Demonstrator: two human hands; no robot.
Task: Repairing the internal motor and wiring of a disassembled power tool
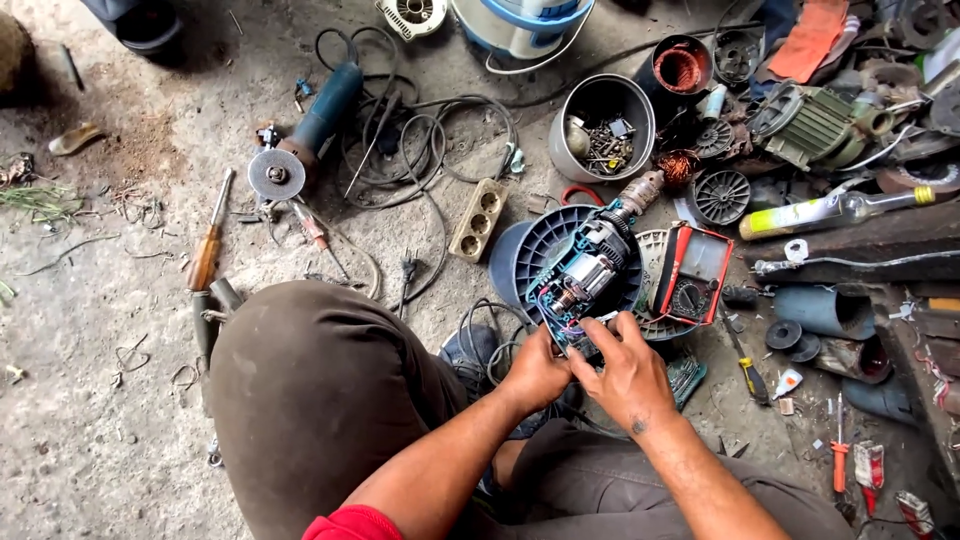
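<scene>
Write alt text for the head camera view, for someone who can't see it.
Two bare hands, left hand and right hand, work at the wires on the near end of an electric motor set in a blue fan housing. Around it on the concrete floor lie an angle grinder, a multimeter, screwdrivers and scrap parts.

Motor (588,268) sits on housing (545,250) — multimeter (690,272) right, grinder (300,140) left, perhaps screws in bowl (603,125) behind.
</scene>
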